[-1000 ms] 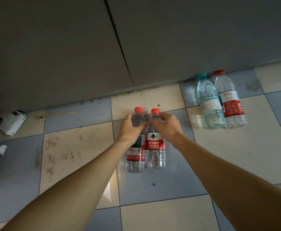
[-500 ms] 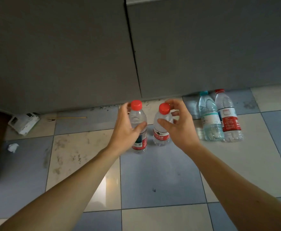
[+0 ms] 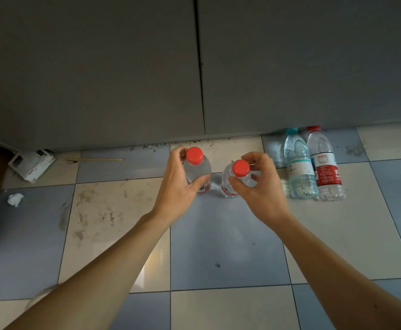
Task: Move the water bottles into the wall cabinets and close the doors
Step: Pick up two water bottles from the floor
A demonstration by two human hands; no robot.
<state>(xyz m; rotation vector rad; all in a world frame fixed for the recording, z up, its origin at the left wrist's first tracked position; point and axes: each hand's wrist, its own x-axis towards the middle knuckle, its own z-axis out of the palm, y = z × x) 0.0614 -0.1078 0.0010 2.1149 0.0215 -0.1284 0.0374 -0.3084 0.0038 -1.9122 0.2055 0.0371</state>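
Bottles: left hand (image 3: 178, 184) grips one (image 3: 198, 172) below its cap, right hand (image 3: 256, 184) likewise another (image 3: 231, 184); likely full, fairly heavy, smooth, thin-walled; hold the shoulder firmly.

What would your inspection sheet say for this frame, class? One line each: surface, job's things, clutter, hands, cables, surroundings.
Surface: tiled floor in blue and cream squares, stained at left.
Job's things: two red-capped bottles held, left bottle and right bottle; blue-capped bottle and red-label bottle side by side on the floor by the cabinet.
Clutter: white box, crumpled paper, thin stick.
Hands: left hand grips the left bottle; right hand pinches the right bottle near its cap.
Cables: nothing seen.
Surroundings: grey cabinet doors, shut.
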